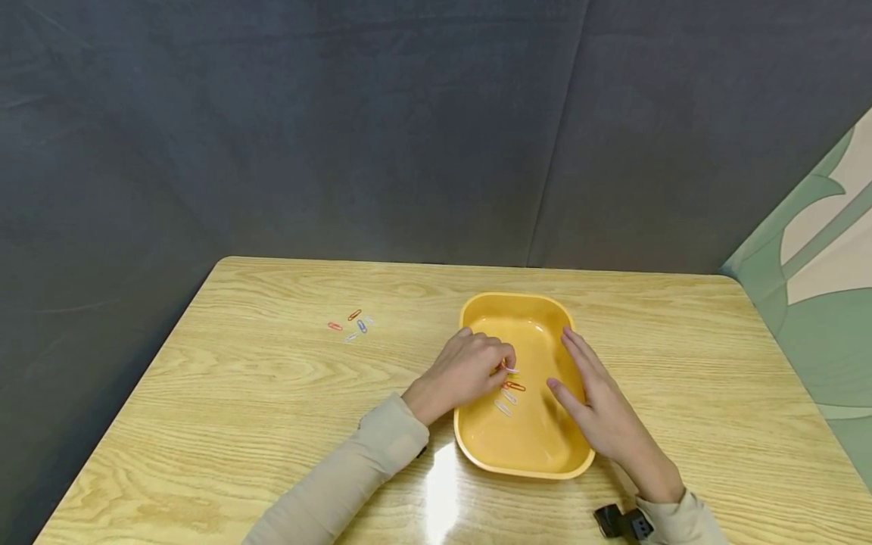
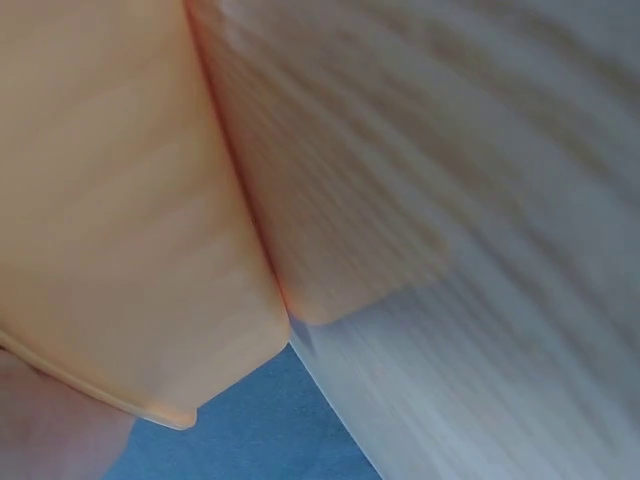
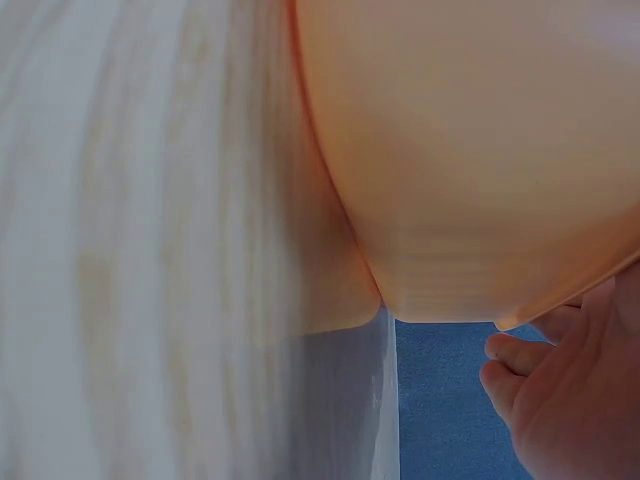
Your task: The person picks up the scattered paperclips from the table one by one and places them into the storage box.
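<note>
My left hand (image 1: pixel 470 367) reaches over the left rim of a yellow plastic tray (image 1: pixel 524 454), its fingers curled and pinching at least one paper clip (image 1: pixel 511 371) at their tips. How many clips it pinches is hidden by the fingers. Just below lie several more paper clips on the tray floor, among them an orange-red clip (image 1: pixel 515 386) and a whitish clip (image 1: pixel 502 408). At the tray's right side is my right hand (image 1: pixel 602 409), thumb and fingers spread and holding nothing. Both wrist views mostly show the tray's outer wall (image 2: pixel 120 220).
To the left of the tray, a loose group of paper clips lies on the wooden table (image 1: pixel 238 393), including a blue clip (image 1: pixel 362 326) and a red clip (image 1: pixel 335 326). A dark cloth partition (image 1: pixel 381 151) stands behind the table's far edge.
</note>
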Demonstrator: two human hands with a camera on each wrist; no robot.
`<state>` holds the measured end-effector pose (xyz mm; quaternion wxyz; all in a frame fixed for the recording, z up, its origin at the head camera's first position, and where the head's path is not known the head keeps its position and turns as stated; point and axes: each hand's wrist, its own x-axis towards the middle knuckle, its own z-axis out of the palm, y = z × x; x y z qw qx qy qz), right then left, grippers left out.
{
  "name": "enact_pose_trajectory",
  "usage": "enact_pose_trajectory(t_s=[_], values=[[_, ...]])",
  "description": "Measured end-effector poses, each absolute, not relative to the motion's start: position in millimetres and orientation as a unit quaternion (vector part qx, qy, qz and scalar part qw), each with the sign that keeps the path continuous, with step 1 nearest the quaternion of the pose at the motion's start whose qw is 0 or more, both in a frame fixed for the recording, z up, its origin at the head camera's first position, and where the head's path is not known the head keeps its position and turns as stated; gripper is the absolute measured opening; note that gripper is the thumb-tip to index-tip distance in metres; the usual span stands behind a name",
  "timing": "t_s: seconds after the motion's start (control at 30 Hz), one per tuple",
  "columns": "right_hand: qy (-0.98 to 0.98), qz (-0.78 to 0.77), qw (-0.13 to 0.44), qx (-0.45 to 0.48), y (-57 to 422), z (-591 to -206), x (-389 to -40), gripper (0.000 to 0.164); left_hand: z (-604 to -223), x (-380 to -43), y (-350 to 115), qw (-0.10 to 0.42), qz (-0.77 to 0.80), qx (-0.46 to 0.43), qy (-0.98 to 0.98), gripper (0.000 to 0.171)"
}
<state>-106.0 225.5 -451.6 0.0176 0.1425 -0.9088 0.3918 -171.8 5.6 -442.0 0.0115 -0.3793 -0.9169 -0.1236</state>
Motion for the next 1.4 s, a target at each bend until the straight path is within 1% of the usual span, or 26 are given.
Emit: enact_pose_trajectory(t_s=[0.27,0.63,0.87,1.4], values=[[-0.907,0.395,0.014,0.141,226,-451,-106,0.069,-441,-172,6,0.003,-0.111,-0.373,-0.921,0.012],[-0.912,0.388,0.013,0.134,226,-449,-106,0.069,-437,-173,4,-0.010,-0.147,-0.370,-0.917,0.012],[-0.913,0.383,0.019,0.137,226,-450,-105,0.070,-434,-176,0,-0.007,-0.192,-0.388,-0.901,0.014],[-0.911,0.388,0.008,0.139,228,-449,-105,0.076,-417,-176,-24,-0.001,-0.256,-0.374,-0.892,0.016]])
